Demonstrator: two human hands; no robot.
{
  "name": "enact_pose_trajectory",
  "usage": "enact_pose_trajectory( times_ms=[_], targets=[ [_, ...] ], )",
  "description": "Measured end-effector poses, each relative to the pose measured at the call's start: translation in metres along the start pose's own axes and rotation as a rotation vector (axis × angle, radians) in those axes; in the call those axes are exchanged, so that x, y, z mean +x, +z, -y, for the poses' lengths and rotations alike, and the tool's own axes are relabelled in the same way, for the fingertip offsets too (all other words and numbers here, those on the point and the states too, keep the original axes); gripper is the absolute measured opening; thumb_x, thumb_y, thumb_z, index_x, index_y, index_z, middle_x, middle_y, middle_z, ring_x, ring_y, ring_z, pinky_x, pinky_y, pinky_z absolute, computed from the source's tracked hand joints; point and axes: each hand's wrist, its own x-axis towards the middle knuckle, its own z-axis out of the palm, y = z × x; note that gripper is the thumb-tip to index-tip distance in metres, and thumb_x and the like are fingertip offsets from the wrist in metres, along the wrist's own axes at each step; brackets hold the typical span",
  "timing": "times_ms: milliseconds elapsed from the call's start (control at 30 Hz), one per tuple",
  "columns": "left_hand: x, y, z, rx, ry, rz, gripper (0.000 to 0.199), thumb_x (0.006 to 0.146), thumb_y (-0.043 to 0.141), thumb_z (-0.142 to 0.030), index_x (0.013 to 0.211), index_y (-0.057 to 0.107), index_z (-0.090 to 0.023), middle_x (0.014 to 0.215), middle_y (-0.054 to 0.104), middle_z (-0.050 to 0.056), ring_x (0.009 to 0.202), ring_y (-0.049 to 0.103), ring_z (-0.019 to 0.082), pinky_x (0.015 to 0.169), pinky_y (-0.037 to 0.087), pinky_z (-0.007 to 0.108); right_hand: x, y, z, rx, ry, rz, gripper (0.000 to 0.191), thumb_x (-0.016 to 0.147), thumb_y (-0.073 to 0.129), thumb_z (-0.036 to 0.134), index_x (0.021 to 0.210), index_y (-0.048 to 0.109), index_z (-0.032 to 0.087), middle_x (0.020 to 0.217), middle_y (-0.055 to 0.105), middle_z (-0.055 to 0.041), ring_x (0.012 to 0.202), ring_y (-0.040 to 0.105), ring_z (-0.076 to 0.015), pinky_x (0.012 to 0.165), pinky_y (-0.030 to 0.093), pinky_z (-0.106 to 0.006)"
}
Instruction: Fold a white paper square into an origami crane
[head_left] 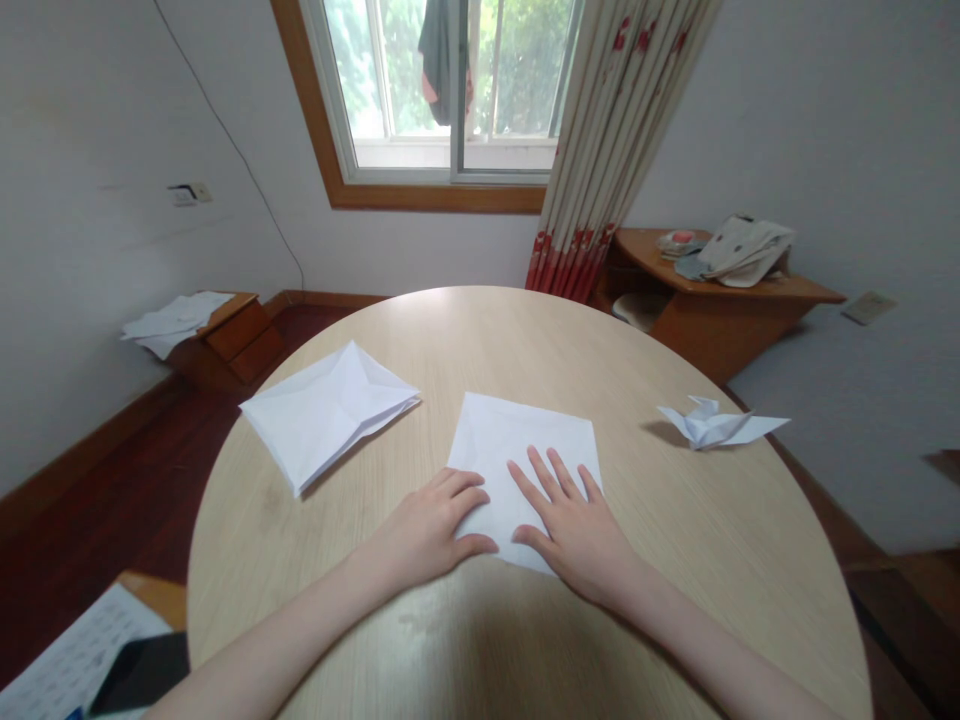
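A white sheet of paper (525, 425) lies flat on the round wooden table (480, 330). My left hand (431, 525) rests at the sheet's left edge, its fingers apart and touching the paper. Spread flat over the right part of the sheet is my right hand (574, 525), holding nothing. Left of the sheet lies a stack of white paper (330, 410) with creases on its top piece. A folded white paper bird (712, 425) stands near the table's right edge.
A small cabinet (244, 335) with papers (176, 320) is at the left. At the lower left, a dark phone (139, 675) lies by a printed sheet (90, 640). A corner shelf (720, 310) holds a cloth bag (750, 250) beyond the table at right.
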Motion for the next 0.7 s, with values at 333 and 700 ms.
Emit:
enact_pose_trajectory(
  times_ms=[333,700],
  targets=[
    [0.002,0.002,0.011,0.117,0.127,-0.002,0.052,0.080,0.068,-0.049,0.122,0.058,-0.019,0.131,0.053,0.014,0.122,0.048,0.030,0.098,0.047,0.046,-0.010,-0.029,-0.026,0.161,-0.231,0.369,0.087,0.087,0.045,0.063,0.151,0.002,0.024,0.156,-0.011,-0.0127,0.140,-0.018,-0.0352,0.111,0.004,-0.065],
    [0.003,0.010,0.008,0.358,0.448,-0.071,0.029,0.100,0.039,-0.032,0.106,0.060,-0.012,0.105,0.068,0.012,0.098,0.064,0.022,0.081,0.054,0.034,-0.016,-0.021,-0.014,0.232,-0.267,0.299,0.125,0.065,0.061,0.075,0.150,-0.002,0.008,0.156,-0.004,-0.0219,0.143,-0.012,-0.0352,0.115,0.002,-0.059]
  ],
)
